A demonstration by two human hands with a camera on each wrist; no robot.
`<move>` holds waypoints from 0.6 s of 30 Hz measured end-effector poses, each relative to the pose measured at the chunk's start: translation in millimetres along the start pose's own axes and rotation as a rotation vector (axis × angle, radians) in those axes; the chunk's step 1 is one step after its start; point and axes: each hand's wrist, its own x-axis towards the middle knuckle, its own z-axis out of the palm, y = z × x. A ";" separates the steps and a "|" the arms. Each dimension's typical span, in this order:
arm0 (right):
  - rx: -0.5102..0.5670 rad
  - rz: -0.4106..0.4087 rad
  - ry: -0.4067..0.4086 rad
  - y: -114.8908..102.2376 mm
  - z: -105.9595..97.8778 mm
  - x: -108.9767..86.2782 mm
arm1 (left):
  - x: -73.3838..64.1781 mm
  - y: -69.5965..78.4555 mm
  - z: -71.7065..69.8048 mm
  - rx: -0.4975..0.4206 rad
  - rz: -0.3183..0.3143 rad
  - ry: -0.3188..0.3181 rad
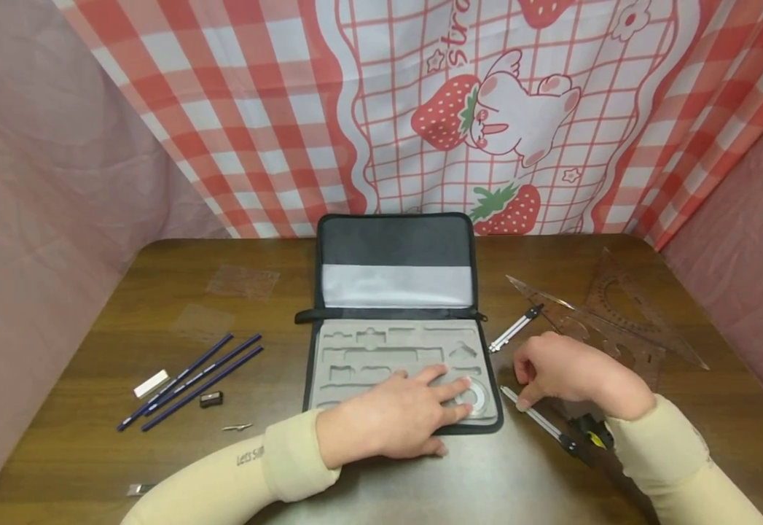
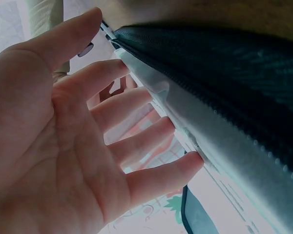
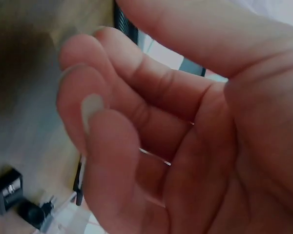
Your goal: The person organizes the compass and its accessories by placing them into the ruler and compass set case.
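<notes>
A zippered case (image 1: 397,240) lies unfolded, its grey foam tray (image 1: 361,357) cut with shaped recesses. My left hand (image 1: 401,415) rests on the tray with fingers spread, fingertips beside a pale round piece (image 1: 482,394) in the lower right corner. In the left wrist view, its fingers (image 2: 151,180) are extended against the tray's edge. To the right of the case, my right hand (image 1: 565,372) is over a silver compass (image 1: 541,423), thumb overlapping its upper end. The right wrist view shows loosely curled fingers (image 3: 112,161) with nothing visible between them and the thumb.
Another compass (image 1: 515,329) lies beside the case, near transparent set squares (image 1: 643,306). By my right sleeve is a small black and yellow object (image 1: 592,430). On the left are several blue pencils (image 1: 204,386), a white eraser (image 1: 151,383) and a black sharpener (image 1: 211,399).
</notes>
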 end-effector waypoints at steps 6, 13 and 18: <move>-0.033 0.049 -0.014 -5.8 7.8 2.3 | 1.5 0.5 1.3 -0.009 0.002 -0.001; -0.003 0.038 -0.052 -5.0 8.9 2.8 | 2.6 -1.9 0.0 -0.027 0.009 -0.019; 0.007 0.025 -0.062 -6.2 8.8 3.7 | 2.5 -3.4 -1.2 -0.021 0.013 -0.027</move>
